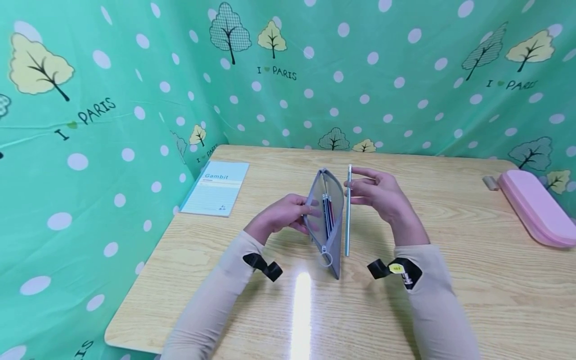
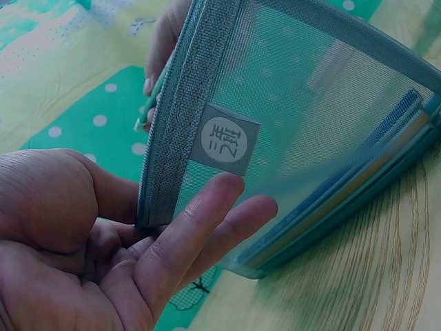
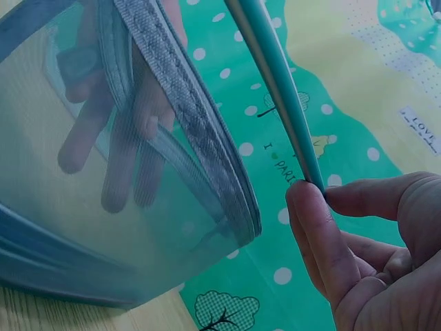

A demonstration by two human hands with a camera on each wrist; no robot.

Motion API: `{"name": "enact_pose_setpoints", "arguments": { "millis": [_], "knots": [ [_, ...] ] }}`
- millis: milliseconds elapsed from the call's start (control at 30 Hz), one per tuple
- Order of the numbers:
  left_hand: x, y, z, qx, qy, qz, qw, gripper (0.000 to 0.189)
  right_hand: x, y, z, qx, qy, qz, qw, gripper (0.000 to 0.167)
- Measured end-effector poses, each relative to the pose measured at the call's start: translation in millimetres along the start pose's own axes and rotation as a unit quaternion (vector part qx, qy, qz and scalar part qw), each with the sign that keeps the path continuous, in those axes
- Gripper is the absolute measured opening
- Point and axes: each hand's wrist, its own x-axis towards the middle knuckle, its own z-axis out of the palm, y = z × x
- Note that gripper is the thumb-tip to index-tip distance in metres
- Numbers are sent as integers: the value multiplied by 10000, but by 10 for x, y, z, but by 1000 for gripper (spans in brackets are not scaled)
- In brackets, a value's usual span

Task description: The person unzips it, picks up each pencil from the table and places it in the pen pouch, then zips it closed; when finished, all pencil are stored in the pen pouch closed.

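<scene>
A grey mesh zip pouch [image 1: 334,261] stands on its edge over the table, its zipped mouth spread wide. Several pencils [image 1: 329,215] lie inside, showing through the mesh in the left wrist view. My left hand [image 1: 284,213] pinches one side of the mouth between thumb and fingers, with two fingers stretched along the mesh near a round-marked label [image 2: 231,141]. Just right of the pouch, my right hand [image 1: 377,192] pinches a light blue pencil [image 1: 348,227] near its upper, white-tipped end. That pencil is outside the pouch, roughly parallel to its side.
At the table's left back lies a pale blue notebook [image 1: 216,192] marked "Gambit". A pink pencil case [image 1: 540,205] sits at the far right, beside a small grey block [image 1: 490,183]. Green dotted cloth [image 1: 288,112] hangs behind the wooden table [image 1: 454,215].
</scene>
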Motion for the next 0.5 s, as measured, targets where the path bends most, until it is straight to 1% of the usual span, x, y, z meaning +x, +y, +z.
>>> {"name": "enact_pose_setpoints", "arguments": {
  "millis": [267, 500],
  "knots": [
    [-22, 5, 1, 8, 30, 13, 10000, 39, 42, -39, 137, 192, -31, -94, 9998, 57],
    [-25, 18, 9, 55, -8, 7, 10000, 39, 56, -67, 235, 129, -92, -286, 9995, 55]
  ]
}}
